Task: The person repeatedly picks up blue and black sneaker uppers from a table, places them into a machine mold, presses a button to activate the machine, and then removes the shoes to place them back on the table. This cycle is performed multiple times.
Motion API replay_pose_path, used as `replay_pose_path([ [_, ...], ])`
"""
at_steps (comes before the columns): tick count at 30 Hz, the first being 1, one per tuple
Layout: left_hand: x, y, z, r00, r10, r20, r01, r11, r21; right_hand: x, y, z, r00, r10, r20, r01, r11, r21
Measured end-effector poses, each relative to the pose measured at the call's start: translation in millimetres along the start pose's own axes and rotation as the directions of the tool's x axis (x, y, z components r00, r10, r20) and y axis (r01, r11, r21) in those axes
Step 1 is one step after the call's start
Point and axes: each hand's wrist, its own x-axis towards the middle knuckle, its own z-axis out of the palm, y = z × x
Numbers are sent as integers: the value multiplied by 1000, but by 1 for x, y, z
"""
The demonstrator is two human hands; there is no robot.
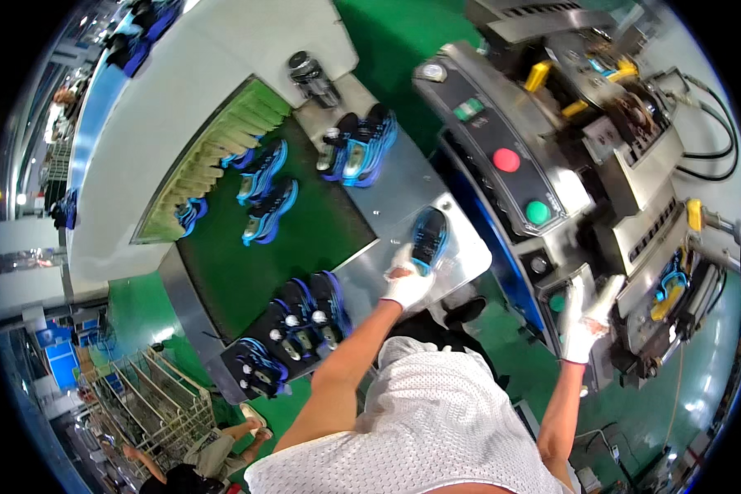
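Shoe point(431, 232), dk, blue-edged, in L hand point(409, 282)

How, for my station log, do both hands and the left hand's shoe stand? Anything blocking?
Left hand at dark, blue-trimmed shoe's near end, grip unclear. Right hand open, by machine front. Shoe over metal table; nothing seen blocking it.

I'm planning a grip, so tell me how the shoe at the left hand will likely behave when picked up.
The shoe probably gives a little when squeezed, since its dark upper looks like fabric. The bright blue edging suggests a firmer base. Its long, flattish shape makes rolling unlikely.
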Motion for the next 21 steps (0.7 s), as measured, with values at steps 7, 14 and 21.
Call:
replay_pose_path([
  [7,46,11,-231,943,318,98,-332,916,226,-41,40,56,926,146,348,111,776,-621],
  [14,117,-165,-375,995,52,-85,37,600,799,-95,-63,56,787,439,434,-318,891,-324],
  [21,85,-130,-366,974,-13,-225,140,815,562,-93,-126,113,638,384,667,-375,912,-166],
])
